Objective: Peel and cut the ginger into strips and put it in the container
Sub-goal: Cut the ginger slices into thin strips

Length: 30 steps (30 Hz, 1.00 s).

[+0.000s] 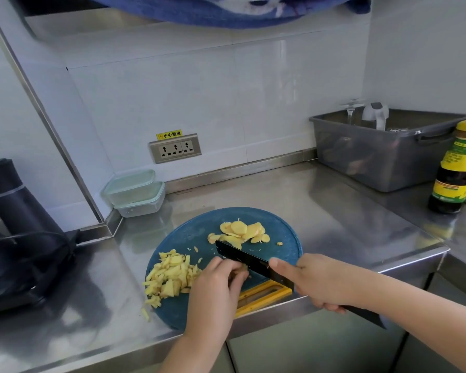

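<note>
1. Nearest me, the right hand (pixel 320 284) gripped the black knife (pixel 249 261) by its handle, with the forefinger laid out along the back of the blade.
2. The left hand (pixel 215 286) had its fingers curled against the blade, pinning a ginger piece (pixel 244 268) that I could barely make out beneath them.
3. Both worked over the round blue cutting board (pixel 189 238) on the steel counter (pixel 334 211).
4. Just left of that hand lay a heap of cut strips (pixel 170 275), with a few stragglers spilling past the board's edge.
5. Farther up the board, by the knife's tip, peeled slices (pixel 242 231) sat fanned out and uncut.
6. Farthest off, two stacked lidded containers (pixel 135 192) stood in the corner, well apart from the board, and I saw no ginger in them. I judged the peeling done, the cutting past halfway, and the transfer not begun.
</note>
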Each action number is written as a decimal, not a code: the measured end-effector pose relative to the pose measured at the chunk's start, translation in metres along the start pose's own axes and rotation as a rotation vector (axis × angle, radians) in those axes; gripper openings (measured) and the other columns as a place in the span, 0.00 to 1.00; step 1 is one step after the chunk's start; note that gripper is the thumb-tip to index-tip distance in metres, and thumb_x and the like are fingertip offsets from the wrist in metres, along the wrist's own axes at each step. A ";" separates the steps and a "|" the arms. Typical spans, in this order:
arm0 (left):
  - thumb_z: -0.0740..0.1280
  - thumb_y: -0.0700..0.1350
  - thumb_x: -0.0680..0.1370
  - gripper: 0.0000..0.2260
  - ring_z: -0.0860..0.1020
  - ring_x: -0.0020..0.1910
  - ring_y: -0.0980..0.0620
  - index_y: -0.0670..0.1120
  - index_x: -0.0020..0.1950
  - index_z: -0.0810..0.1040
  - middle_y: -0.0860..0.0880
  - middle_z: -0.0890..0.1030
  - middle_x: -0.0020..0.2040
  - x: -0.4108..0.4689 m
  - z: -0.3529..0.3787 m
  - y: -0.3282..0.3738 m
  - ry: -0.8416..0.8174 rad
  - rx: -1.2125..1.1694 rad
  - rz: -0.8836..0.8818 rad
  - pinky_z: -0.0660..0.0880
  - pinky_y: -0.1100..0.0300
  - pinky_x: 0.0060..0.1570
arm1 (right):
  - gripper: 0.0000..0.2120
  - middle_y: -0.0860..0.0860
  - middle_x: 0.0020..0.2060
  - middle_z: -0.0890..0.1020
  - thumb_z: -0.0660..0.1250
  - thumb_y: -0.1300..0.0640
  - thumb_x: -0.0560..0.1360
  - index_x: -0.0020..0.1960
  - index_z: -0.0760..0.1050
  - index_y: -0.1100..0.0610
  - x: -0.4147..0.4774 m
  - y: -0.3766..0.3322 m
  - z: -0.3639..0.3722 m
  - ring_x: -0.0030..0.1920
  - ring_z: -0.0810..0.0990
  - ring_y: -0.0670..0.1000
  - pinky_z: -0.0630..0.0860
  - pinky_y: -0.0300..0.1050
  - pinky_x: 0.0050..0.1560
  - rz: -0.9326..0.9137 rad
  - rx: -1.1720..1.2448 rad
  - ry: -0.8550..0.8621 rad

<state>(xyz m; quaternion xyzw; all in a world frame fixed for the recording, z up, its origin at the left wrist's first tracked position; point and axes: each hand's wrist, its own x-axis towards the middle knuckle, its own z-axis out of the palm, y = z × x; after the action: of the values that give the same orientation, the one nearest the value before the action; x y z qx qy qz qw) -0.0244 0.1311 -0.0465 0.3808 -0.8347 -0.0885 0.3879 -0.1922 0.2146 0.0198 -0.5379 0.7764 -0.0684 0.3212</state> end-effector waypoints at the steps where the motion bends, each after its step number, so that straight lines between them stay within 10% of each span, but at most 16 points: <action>1: 0.74 0.44 0.71 0.03 0.76 0.36 0.60 0.51 0.44 0.82 0.60 0.75 0.39 0.000 0.000 0.000 0.002 0.003 0.004 0.76 0.65 0.34 | 0.33 0.54 0.27 0.72 0.43 0.31 0.76 0.40 0.68 0.59 0.000 0.000 -0.001 0.21 0.69 0.48 0.71 0.36 0.28 -0.003 0.010 0.020; 30: 0.77 0.41 0.67 0.08 0.76 0.31 0.60 0.50 0.42 0.82 0.59 0.77 0.36 0.001 0.004 -0.004 -0.005 0.009 0.031 0.69 0.74 0.28 | 0.31 0.48 0.23 0.61 0.46 0.27 0.74 0.31 0.61 0.53 0.011 -0.001 -0.027 0.21 0.58 0.48 0.61 0.39 0.25 0.137 0.206 -0.311</action>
<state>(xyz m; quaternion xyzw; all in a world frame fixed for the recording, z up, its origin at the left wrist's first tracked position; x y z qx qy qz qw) -0.0251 0.1270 -0.0509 0.3693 -0.8420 -0.0794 0.3852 -0.2095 0.1981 0.0368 -0.4522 0.7410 -0.0417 0.4947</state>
